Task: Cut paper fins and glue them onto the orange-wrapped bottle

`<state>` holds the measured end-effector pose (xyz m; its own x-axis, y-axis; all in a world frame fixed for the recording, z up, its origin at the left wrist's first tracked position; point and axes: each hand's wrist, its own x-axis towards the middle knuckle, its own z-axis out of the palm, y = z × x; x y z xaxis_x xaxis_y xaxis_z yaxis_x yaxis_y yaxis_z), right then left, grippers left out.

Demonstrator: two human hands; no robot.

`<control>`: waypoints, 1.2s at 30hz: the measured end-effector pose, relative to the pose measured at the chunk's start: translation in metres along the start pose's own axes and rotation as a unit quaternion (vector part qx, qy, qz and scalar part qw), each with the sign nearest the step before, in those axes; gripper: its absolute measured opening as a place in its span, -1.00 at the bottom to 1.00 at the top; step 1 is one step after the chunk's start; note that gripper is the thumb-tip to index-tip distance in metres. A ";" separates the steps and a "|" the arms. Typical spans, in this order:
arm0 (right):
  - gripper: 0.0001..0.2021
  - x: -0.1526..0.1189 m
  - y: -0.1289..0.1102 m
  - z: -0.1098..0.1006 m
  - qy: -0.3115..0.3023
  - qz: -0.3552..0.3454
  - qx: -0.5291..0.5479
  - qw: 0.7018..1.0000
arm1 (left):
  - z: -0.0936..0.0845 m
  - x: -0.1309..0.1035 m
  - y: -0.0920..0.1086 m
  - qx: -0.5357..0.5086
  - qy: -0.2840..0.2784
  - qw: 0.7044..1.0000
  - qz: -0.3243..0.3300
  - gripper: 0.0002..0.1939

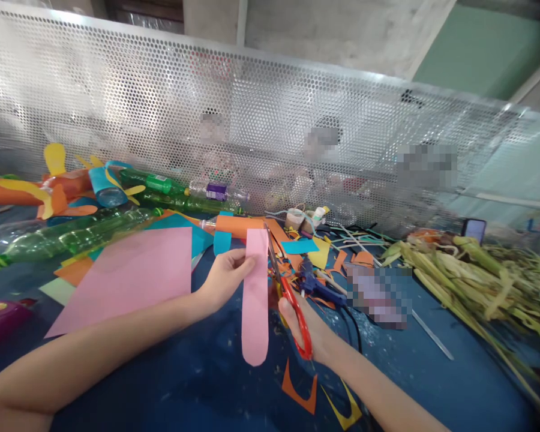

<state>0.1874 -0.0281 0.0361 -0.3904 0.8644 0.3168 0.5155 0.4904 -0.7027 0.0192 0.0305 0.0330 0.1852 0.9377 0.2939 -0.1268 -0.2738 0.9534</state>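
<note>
Between thumb and fingers, my left hand [227, 273] pinches a long strip of pink paper [255, 318] near its upper part. The strip hangs upright, and its lower end is rounded. My right hand [303, 318] grips a pair of scissors [292, 300] with red handles, fingers through the loops. The scissor blades point up along the strip's right edge; whether they touch the paper I cannot tell. Behind the strip lies an orange-wrapped bottle [236, 224] with blue paper pieces on it. A large pink sheet [137, 276] rests left of my left hand.
Green plastic bottles [72, 237] lie at the left, near a purple tape dispenser [4, 318]. A blue glue gun [321, 285] and paper scraps sit beyond my right hand. Dried corn husks [468, 276] cover the right side. A perforated metal panel [270, 132] stands behind, with people beyond it.
</note>
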 end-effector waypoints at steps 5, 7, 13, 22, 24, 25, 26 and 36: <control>-0.70 0.002 0.001 -0.002 -0.015 0.004 -0.023 1.000 | -0.002 -0.001 0.003 0.018 -0.013 1.000 0.011 -0.80; -0.68 0.002 0.001 -0.002 -0.020 0.005 -0.027 0.999 | -0.002 -0.001 0.005 0.023 -0.015 0.999 0.018 -0.80; -0.64 0.003 -0.001 -0.003 -0.029 0.007 -0.047 0.998 | -0.002 0.000 0.005 0.029 -0.008 0.999 0.014 -0.84; -0.77 0.000 0.009 0.004 -0.001 0.010 -0.074 0.997 | -0.002 -0.001 0.001 -0.001 -0.029 0.999 0.030 -0.82; -0.78 0.000 0.010 0.004 0.001 0.004 -0.070 0.998 | -0.002 -0.001 0.001 -0.022 -0.034 0.999 0.035 -0.83; -0.78 0.000 0.010 0.005 0.000 0.003 -0.066 0.998 | -0.001 -0.002 0.001 -0.033 -0.035 0.998 0.033 -0.83; -0.78 0.000 0.010 0.005 -0.003 0.004 -0.061 0.998 | -0.001 -0.002 0.001 -0.043 -0.033 0.998 0.027 -0.82; -0.76 0.001 0.003 0.002 -0.015 0.009 -0.048 0.999 | 0.003 -0.001 0.002 -0.076 -0.008 0.995 -0.066 -0.75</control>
<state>0.1872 -0.0261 0.0329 -0.4028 0.8701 0.2841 0.5932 0.4845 -0.6429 0.0217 0.0288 0.0351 0.2251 0.9595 0.1693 -0.2462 -0.1121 0.9627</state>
